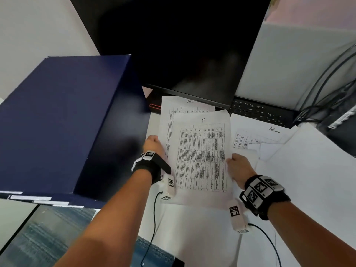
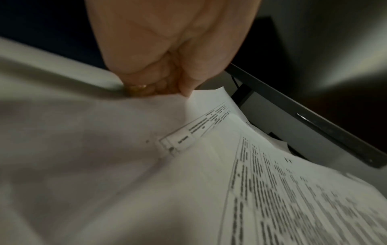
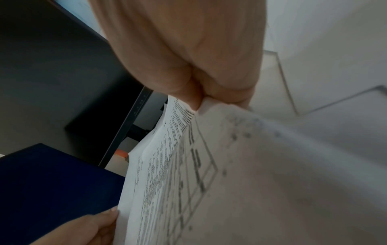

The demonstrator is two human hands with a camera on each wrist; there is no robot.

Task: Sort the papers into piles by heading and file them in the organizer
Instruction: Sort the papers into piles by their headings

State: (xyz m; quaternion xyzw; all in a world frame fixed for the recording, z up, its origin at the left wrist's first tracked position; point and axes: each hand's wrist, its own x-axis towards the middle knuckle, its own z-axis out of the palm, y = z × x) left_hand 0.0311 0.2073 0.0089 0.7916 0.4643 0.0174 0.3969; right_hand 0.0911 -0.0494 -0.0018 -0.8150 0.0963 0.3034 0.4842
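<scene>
I hold a sheaf of papers between both hands, lifted above the middle of the tabletop (image 1: 202, 237); my left hand (image 1: 153, 144) pinches the left edge of the sheaf, thumb on top and fingers curled beneath, and my right hand (image 1: 238, 168) pinches the right edge the same way, thumb over the print and fingers under it. The top sheet (image 1: 202, 157) bears a handwritten heading "IT" above a dense printed table; a second sheet (image 1: 169, 112) sits behind it, shifted up and to the left, with a handwritten heading that looks like "Admin", though it is too small for me to be sure. In the left wrist view my left hand (image 2: 167, 49) closes on the sheet's edge, a ring showing on one curled finger; in the right wrist view my right hand (image 3: 188, 49) grips the sheaf, and my left thumb shows low at the far edge of the paper.

Toward the right edge of the tabletop lie more papers (image 1: 258, 135), one headed "Admin", partly covered by blank sheets (image 1: 312, 170); at the left edge stands the dark blue organizer (image 1: 57, 120), close beside my left hand. Along the far edge stands a dark monitor (image 1: 192, 45), with a black keyboard (image 1: 260, 112) below it and cables (image 1: 331, 78) at the far right corner.
</scene>
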